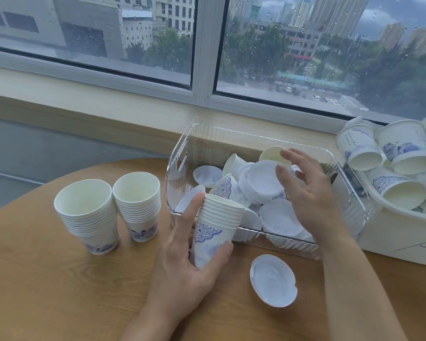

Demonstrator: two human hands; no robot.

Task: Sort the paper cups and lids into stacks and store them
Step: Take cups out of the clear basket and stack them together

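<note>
My left hand [182, 257] grips a stack of several nested white paper cups with blue patterns [217, 225], held upright just in front of a clear plastic bin [303, 239]. My right hand [308, 190] hovers over the bin with fingers spread and empty, above a pile of white lids [262, 182] and loose cups [225, 187]. Two taller cup stacks stand on the table at the left, the left stack [89, 212] beside the right stack [138, 205]. One lid [272, 280] lies alone on the table in front of the bin.
A white tray [389, 232] at the right holds several loose cups lying on their sides. The round wooden table [59, 291] stands against a windowsill [108, 107] below a large window. The bin's handle side faces the cup stacks.
</note>
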